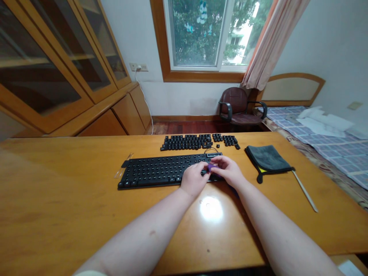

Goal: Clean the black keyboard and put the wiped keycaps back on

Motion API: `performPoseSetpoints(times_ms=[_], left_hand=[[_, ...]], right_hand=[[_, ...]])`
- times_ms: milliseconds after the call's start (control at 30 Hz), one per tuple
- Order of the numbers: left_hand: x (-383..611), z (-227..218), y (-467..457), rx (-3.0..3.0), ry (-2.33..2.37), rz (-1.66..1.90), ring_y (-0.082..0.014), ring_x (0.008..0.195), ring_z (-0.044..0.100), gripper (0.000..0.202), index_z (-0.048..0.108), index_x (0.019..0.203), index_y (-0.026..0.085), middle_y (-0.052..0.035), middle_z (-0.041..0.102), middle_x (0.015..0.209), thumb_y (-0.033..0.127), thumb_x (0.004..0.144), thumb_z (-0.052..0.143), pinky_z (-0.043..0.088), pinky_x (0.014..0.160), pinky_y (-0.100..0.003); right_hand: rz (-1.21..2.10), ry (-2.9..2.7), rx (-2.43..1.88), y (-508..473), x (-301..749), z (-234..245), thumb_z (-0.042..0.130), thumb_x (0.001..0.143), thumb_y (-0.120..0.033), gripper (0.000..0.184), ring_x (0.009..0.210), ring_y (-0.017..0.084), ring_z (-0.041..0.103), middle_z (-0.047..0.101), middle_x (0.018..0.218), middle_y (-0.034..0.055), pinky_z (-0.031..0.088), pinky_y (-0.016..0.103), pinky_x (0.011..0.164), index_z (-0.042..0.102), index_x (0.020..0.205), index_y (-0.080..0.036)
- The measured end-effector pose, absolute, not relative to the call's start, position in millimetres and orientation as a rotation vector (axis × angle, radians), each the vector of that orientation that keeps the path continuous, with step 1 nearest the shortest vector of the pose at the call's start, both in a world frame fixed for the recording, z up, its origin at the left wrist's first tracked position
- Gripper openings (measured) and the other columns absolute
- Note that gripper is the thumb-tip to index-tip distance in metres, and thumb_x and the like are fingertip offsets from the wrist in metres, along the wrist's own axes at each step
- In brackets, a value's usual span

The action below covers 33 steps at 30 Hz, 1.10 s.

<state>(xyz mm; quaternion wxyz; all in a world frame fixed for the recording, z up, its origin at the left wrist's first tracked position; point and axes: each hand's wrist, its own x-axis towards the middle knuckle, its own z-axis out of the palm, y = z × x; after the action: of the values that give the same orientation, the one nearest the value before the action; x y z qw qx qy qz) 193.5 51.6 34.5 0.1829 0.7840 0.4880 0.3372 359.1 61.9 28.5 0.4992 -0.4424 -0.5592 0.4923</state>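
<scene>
A black keyboard base (158, 171) with its keycaps taken off lies on the wooden table (63, 199). Behind it the loose black keycaps (189, 142) are laid out in rows. My left hand (194, 179) rests on the keyboard's right end, fingers curled. My right hand (228, 170) is right beside it, its fingers pinched round a small purple thing (212, 167) held between the two hands over the keyboard's right part. What the purple thing is I cannot make out.
A folded dark grey cloth (267, 158) lies right of the keyboard, with a long thin pale stick (305, 191) near it. A clear plastic strip (122, 171) lies left of the keyboard. Behind the table stand a wooden cabinet (86, 76), an armchair (240, 105) and a bed (330, 142).
</scene>
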Motion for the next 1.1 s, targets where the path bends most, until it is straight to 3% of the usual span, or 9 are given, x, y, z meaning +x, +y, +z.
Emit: performPoseSetpoints(times_ms=[200, 333, 767, 933, 1100], left_hand=[[191.6, 30.0, 52.0, 2.363, 1.356, 0.923, -0.0176, 0.085, 0.062, 0.017, 0.062, 0.092, 0.024, 0.0007, 0.069, 0.090, 0.019, 0.076, 0.058, 0.046, 0.078, -0.030], [191.2, 27.6, 53.0, 2.360, 1.353, 0.905, -0.0168, 0.084, 0.062, 0.016, 0.063, 0.093, 0.024, 0.0008, 0.069, 0.091, 0.021, 0.078, 0.058, 0.046, 0.078, -0.030], [193.1, 33.8, 52.3, 2.219, 1.394, 0.908, -0.0151, 0.081, 0.062, 0.007, 0.060, 0.083, 0.023, 0.0021, 0.069, 0.084, 0.027, 0.077, 0.061, 0.046, 0.074, -0.027], [193.2, 31.4, 51.8, 2.269, 1.415, 0.896, -0.0171, 0.083, 0.062, 0.007, 0.060, 0.085, 0.024, 0.0010, 0.069, 0.085, 0.024, 0.078, 0.059, 0.046, 0.075, -0.029], [192.6, 29.3, 52.7, 2.314, 1.437, 0.870, -0.0177, 0.083, 0.062, 0.011, 0.061, 0.086, 0.024, 0.0004, 0.069, 0.085, 0.020, 0.075, 0.059, 0.047, 0.075, -0.030]], right_hand=[[1.122, -1.542, -1.243, 62.3, 360.5, 28.2, 0.078, 0.055, -0.033, 0.028, 0.070, 0.016, 0.060, 0.066, 0.073, 0.0015, 0.048, 0.030, 0.070, 0.065, 0.075, -0.018], [1.214, -1.477, -1.264, 63.5, 362.1, 27.1, 0.073, 0.059, -0.035, 0.022, 0.064, 0.016, 0.059, 0.066, 0.070, 0.0012, 0.048, 0.029, 0.064, 0.065, 0.069, -0.017], [1.010, -1.799, -1.136, 63.7, 365.2, 36.0, 0.055, 0.081, -0.040, 0.027, 0.090, 0.020, 0.062, 0.070, 0.092, 0.0072, 0.045, 0.035, 0.087, 0.073, 0.087, -0.021], [0.995, -1.732, -1.187, 65.0, 366.0, 30.5, 0.069, 0.069, -0.038, 0.022, 0.083, 0.021, 0.062, 0.070, 0.085, 0.0054, 0.048, 0.035, 0.080, 0.073, 0.083, -0.021], [0.918, -1.815, -1.238, 65.5, 364.3, 30.0, 0.069, 0.069, -0.033, 0.022, 0.083, 0.021, 0.061, 0.069, 0.086, 0.0051, 0.046, 0.036, 0.081, 0.072, 0.087, -0.022]])
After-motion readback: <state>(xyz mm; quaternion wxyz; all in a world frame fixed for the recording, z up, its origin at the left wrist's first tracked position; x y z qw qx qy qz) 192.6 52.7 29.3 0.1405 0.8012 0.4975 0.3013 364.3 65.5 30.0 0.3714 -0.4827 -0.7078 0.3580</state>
